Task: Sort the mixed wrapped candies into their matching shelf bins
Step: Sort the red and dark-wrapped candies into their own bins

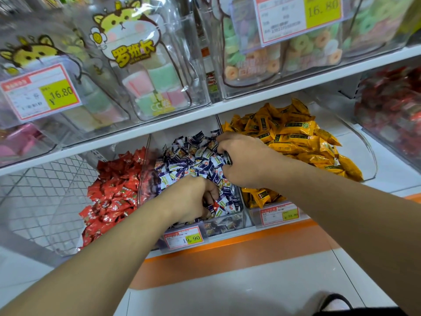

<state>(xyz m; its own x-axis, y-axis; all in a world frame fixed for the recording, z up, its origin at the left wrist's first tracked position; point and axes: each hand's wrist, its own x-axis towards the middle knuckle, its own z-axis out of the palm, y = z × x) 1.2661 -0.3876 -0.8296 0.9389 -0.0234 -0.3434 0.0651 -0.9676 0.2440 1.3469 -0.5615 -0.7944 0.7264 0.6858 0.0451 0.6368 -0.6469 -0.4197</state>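
Three clear bins sit side by side on the lower shelf across the middle of the frame. The centre bin (241,209) holds a heap of purple-and-white wrapped candies (193,156), and both hands are buried in it. The left hand (191,199), at the lower centre, has its fingers curled down into the front of the heap, with one red-marked candy (214,207) lying just beside its fingertips; whether it actually grips a piece cannot be told, since the fingers are hidden among the wrappers. The right hand (245,159), slightly higher and to the right, has its fingers bent round something dark at the heap's right edge, where the centre bin meets the next one; what it holds is too hidden to name.

To the left, the neighbouring bin is piled with red wrapped candies (114,192). To the right, another bin is heaped with yellow wrapped candies (293,137), spilling high toward its back. Price tags are fixed to the bin fronts, one reading 19.90 (183,237) below the left hand and a smaller one (280,215) under the yellow pile.

On the upper shelf, clear bins printed with a cartoon hamster (127,26) hold pastel marshmallow blocks (157,87) at upper left and ring-shaped sweets (303,46) at upper right. An orange strip (250,240) edges the shelf base above the pale floor.
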